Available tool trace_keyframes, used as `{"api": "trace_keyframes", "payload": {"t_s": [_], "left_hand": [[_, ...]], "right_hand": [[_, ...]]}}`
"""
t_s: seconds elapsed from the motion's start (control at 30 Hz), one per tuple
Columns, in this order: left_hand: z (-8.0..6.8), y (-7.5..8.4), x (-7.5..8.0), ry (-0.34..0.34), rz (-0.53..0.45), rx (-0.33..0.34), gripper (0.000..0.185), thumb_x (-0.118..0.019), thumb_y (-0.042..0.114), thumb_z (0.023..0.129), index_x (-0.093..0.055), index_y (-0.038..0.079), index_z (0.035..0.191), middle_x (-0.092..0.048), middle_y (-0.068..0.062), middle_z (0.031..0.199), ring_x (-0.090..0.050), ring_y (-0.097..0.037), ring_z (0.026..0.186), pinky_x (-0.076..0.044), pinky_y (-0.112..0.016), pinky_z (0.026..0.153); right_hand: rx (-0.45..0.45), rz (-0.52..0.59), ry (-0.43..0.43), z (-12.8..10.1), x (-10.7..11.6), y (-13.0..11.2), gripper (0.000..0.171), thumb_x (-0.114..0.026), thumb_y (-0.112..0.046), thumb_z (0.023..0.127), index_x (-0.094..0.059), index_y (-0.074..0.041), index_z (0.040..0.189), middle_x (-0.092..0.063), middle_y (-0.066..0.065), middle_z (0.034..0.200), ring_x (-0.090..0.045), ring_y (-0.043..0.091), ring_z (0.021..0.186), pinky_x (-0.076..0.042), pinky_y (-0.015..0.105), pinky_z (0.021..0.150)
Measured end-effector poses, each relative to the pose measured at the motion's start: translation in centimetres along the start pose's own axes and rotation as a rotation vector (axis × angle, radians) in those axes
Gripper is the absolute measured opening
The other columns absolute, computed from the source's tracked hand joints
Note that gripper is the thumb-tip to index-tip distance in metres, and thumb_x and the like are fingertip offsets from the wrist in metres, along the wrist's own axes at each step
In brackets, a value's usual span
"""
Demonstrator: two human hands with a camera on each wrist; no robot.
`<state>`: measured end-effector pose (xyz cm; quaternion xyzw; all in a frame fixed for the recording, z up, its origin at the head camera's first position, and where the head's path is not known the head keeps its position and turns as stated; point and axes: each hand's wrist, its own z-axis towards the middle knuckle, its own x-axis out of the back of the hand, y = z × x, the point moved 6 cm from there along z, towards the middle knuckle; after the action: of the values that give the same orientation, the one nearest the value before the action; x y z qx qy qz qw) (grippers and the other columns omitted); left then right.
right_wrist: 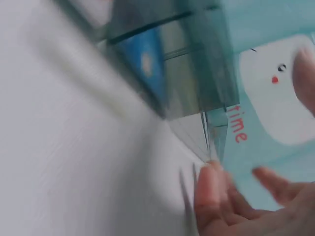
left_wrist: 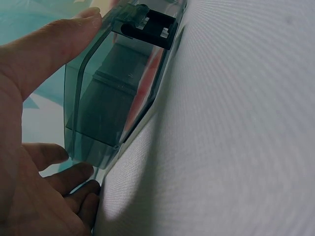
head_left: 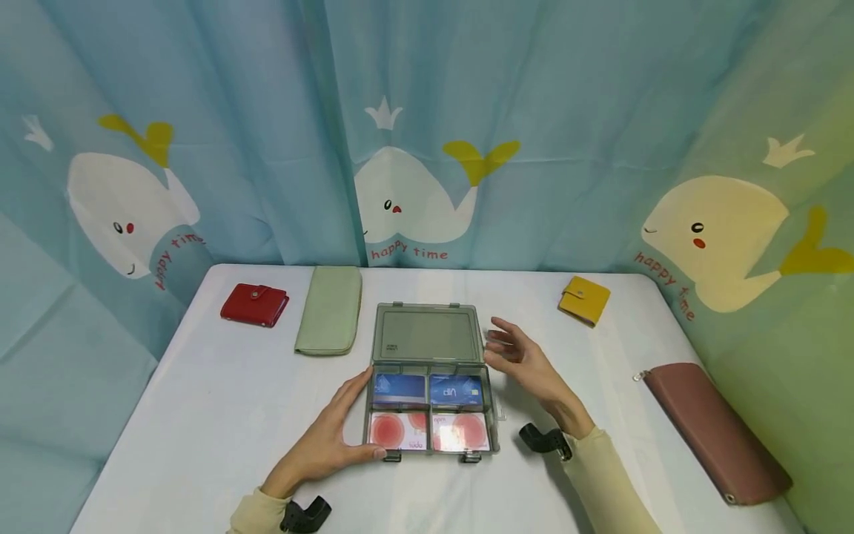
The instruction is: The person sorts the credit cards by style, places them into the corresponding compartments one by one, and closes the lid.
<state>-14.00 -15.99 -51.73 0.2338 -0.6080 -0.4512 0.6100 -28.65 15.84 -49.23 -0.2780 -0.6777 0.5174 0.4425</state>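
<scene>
A smoky transparent plastic box [head_left: 487, 404] lies open in the middle of the white table [head_left: 200, 400], its lid [head_left: 427, 334] folded back flat. Its four compartments hold two blue cards [head_left: 399, 389] at the back and two red-and-white cards [head_left: 460, 432] at the front. My left hand [head_left: 336, 430] rests flat against the box's left wall [left_wrist: 98, 108], thumb near the front latch [left_wrist: 147, 22]. My right hand [head_left: 517, 356] hovers open just right of the lid, fingers spread; the right wrist view is blurred, showing the box's corner [right_wrist: 206, 83] and my fingertips [right_wrist: 209, 187].
A red wallet [head_left: 255, 304] and a pale green long wallet [head_left: 330, 310] lie at the back left. A yellow wallet [head_left: 584, 300] sits at the back right, a long brown zip wallet [head_left: 717, 432] at the right edge. Whale-print curtains [head_left: 414, 148] surround the table.
</scene>
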Motion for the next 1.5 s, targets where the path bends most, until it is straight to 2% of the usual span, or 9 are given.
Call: {"api": "trace_keyframes", "payload": {"t_s": [0.1,0.17,0.37,0.5,0.6,0.8,1.0,1.27,1.5], "left_hand": [[0.1,0.1,-0.1,-0.002,-0.005,-0.006,0.122,-0.095,0.042,0.075,-0.024,0.015,0.17,-0.037,-0.012,0.169,-0.04,-0.042,0.152,-0.037,-0.073,0.115],[0.1,0.1,-0.1,-0.001,-0.005,-0.009,0.122,-0.095,0.042,0.075,-0.024,0.015,0.17,-0.037,-0.013,0.169,-0.04,-0.042,0.152,-0.037,-0.073,0.115],[0.1,0.0,-0.1,-0.002,-0.003,-0.008,0.122,-0.095,0.042,0.075,-0.024,0.014,0.17,-0.037,-0.013,0.169,-0.04,-0.043,0.152,-0.037,-0.073,0.115],[0.2,-0.1,-0.1,-0.003,-0.011,-0.004,0.122,-0.095,0.041,0.076,-0.023,0.015,0.17,-0.036,-0.012,0.169,-0.039,-0.043,0.152,-0.036,-0.074,0.115],[0.3,-0.1,-0.2,-0.003,-0.013,-0.005,0.122,-0.095,0.042,0.076,-0.023,0.015,0.171,-0.036,-0.012,0.169,-0.039,-0.043,0.152,-0.036,-0.074,0.116],[0.3,-0.1,-0.2,0.006,-0.003,-0.005,0.122,-0.095,0.043,0.075,-0.024,0.016,0.171,-0.038,-0.013,0.168,-0.04,-0.042,0.151,-0.037,-0.073,0.115],[0.3,0.0,-0.2,0.001,0.001,-0.001,0.122,-0.094,0.044,0.076,-0.024,0.016,0.17,-0.038,-0.013,0.168,-0.041,-0.042,0.15,-0.037,-0.073,0.115],[-0.1,0.0,-0.1,0.015,0.011,-0.004,0.122,-0.096,0.042,0.074,-0.025,0.016,0.17,-0.039,-0.012,0.168,-0.042,-0.043,0.15,-0.037,-0.072,0.115],[-0.3,-0.2,-0.1,0.01,0.028,0.013,0.12,-0.094,0.043,0.076,-0.025,0.016,0.17,-0.039,-0.008,0.168,-0.043,-0.04,0.15,-0.038,-0.071,0.115]], "right_hand": [[-0.061,0.212,-0.036,0.6,0.0,0.9,0.072,-0.053,-0.025,0.113,-0.015,-0.002,0.169,-0.035,0.032,0.166,-0.045,0.047,0.148,-0.056,0.024,0.102],[-0.086,0.323,-0.067,0.8,-0.1,1.3,0.073,-0.046,-0.032,0.115,-0.008,-0.003,0.17,-0.03,0.032,0.168,-0.046,0.039,0.15,-0.054,0.023,0.105],[-0.117,0.536,-0.14,0.9,-0.2,1.9,0.072,-0.031,-0.043,0.117,-0.003,-0.004,0.171,-0.017,0.029,0.173,-0.054,0.011,0.14,-0.048,0.021,0.111],[-0.121,0.675,-0.171,0.9,-0.3,2.0,0.07,-0.024,-0.045,0.117,-0.003,-0.004,0.171,-0.035,0.018,0.167,-0.052,0.012,0.138,-0.048,0.023,0.111],[-0.107,0.764,-0.2,0.9,-0.5,1.9,0.072,-0.022,-0.047,0.116,-0.001,-0.005,0.171,-0.044,0.002,0.154,-0.051,0.014,0.135,-0.047,0.024,0.11],[-0.053,0.892,-0.329,0.7,-1.4,0.9,0.073,-0.017,-0.05,0.115,0.005,-0.009,0.171,-0.041,0.001,0.159,-0.045,0.015,0.141,-0.041,0.027,0.114],[0.023,0.94,-0.458,0.1,-2.0,0.2,0.068,-0.007,-0.049,0.115,0.005,-0.015,0.172,-0.027,0.012,0.174,-0.033,0.021,0.156,-0.035,0.035,0.122],[0.021,0.839,-0.486,-0.6,-2.7,-0.2,0.065,-0.007,-0.052,0.114,-0.012,-0.018,0.169,-0.028,0.014,0.172,-0.029,0.023,0.158,-0.033,0.04,0.125],[0.003,0.721,-0.483,-0.5,-3.3,-0.1,0.061,-0.005,-0.055,0.112,-0.02,-0.025,0.163,-0.029,0.011,0.171,-0.035,0.025,0.154,-0.034,0.049,0.123]]}}
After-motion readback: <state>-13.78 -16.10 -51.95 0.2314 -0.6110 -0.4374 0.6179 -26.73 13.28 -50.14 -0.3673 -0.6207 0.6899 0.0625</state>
